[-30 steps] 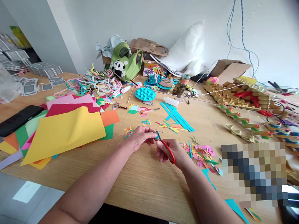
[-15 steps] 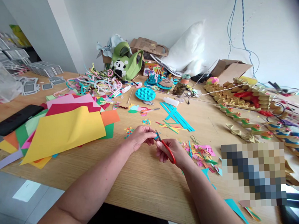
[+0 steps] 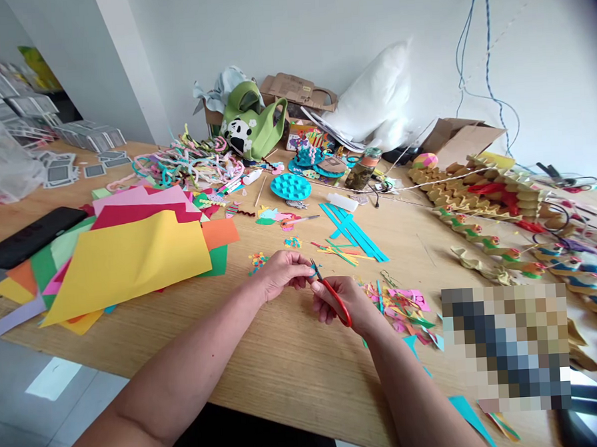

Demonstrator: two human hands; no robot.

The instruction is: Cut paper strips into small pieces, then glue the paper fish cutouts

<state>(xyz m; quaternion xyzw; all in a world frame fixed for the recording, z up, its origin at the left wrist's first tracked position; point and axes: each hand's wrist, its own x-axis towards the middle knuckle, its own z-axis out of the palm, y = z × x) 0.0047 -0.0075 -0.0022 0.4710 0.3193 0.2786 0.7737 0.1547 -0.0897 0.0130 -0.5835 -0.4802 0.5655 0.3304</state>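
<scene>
My right hand point(image 3: 341, 298) is closed around red-handled scissors point(image 3: 342, 309), whose dark blades point up and away at my left fingertips. A small bit of blue paper point(image 3: 313, 270) shows between the blades and my left hand point(image 3: 288, 271), which pinches it between thumb and fingers. Both hands are held close together above the wooden table. Just beyond my left hand lie tiny colourful paper pieces point(image 3: 258, 261). Thin cut paper strips point(image 3: 347, 253) and longer blue strips point(image 3: 353, 230) lie farther off. Coloured paper scraps point(image 3: 398, 308) are heaped beside my right wrist.
Coloured paper sheets point(image 3: 135, 265) are stacked at left, near a black phone-like object point(image 3: 31, 236). Behind stand a blue round piece point(image 3: 290, 186), a green panda bag point(image 3: 253, 122) and a jar point(image 3: 363, 170). Egg-carton shapes point(image 3: 482, 194) fill the right side, partly behind a blurred patch.
Both hands stay almost in the same place. The blue bit at my left fingertips shows slightly differently against the scissor blades.
</scene>
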